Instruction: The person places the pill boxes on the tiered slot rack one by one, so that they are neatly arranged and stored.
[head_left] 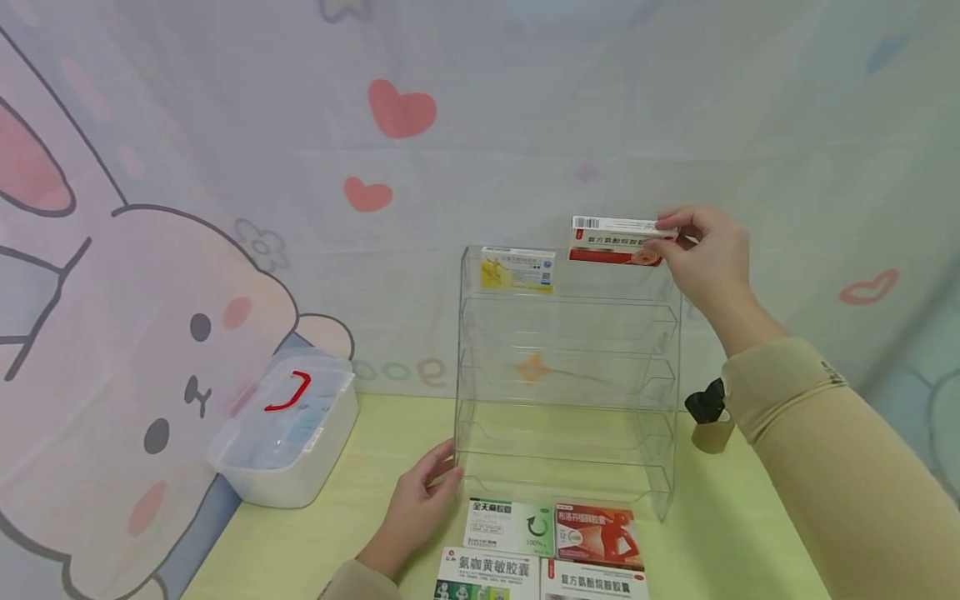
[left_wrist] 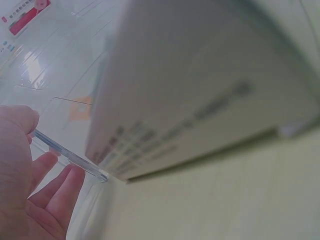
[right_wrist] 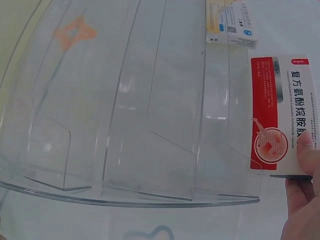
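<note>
My right hand (head_left: 708, 254) pinches the right end of a red and white medicine box (head_left: 609, 240), held upright at the top of a clear acrylic tiered rack (head_left: 570, 297). In the right wrist view, the box (right_wrist: 272, 107) shows its printed front, with the thumb on it and fingers beneath. A yellow and white medicine box (head_left: 517, 271) stands at the left of the top tier. Low on the rack's left side, my left hand (head_left: 416, 508) grips the side panel; the left wrist view shows the thumb and fingers (left_wrist: 67, 192) on either side of its edge.
In front of the rack lie a green and white box (head_left: 510, 527), a red box (head_left: 597, 535) and two white boxes, cut off below. A lidded white case (head_left: 300, 450) with a red handle stands left. A tape roll (head_left: 711, 435) and a black object (head_left: 705, 404) are right.
</note>
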